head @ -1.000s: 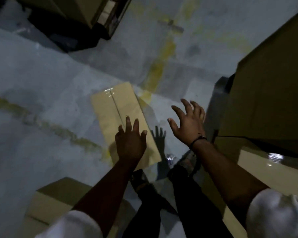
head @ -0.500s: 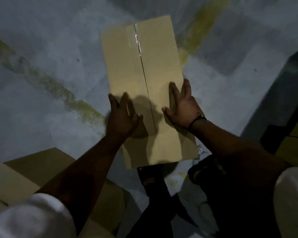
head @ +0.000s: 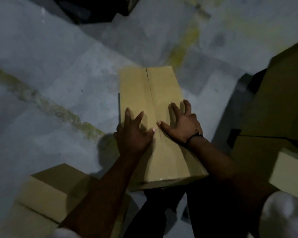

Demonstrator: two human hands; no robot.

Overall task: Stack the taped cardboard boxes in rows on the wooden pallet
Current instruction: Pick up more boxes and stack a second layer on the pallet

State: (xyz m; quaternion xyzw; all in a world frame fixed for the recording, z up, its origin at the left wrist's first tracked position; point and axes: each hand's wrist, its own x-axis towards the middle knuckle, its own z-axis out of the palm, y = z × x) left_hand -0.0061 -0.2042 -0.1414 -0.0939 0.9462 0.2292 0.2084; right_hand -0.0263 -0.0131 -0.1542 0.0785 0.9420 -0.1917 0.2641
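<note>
The grey concrete floor (head: 50,83) fills most of the view and is crossed by two worn yellow lines (head: 46,103), one running from 9 o'clock toward the centre and one coming down from 1 o'clock. At 3 o'clock stands a cluster of brown boxes (head: 282,100), at least two, cut off by the frame edge and too dark to count surely. One more box (head: 46,191) sits at 7 o'clock, partly hidden by the left forearm.

The single taped cardboard box (head: 153,86) lies on the floor at the centre, its long seam running from 12 toward 6 o'clock. One pale smaller box (head: 289,170) shows at 4 o'clock.

Two hands rest on the taped box's top. The left hand (head: 132,134) lies left of the seam with its fingers (head: 128,115) spread, the outer ones at the box's left edge. The right hand (head: 181,124) lies right of the seam with its fingers (head: 173,109) spread and slightly bent. One dark wristband (head: 194,136) circles the right wrist. The box's sides are hidden.
</note>
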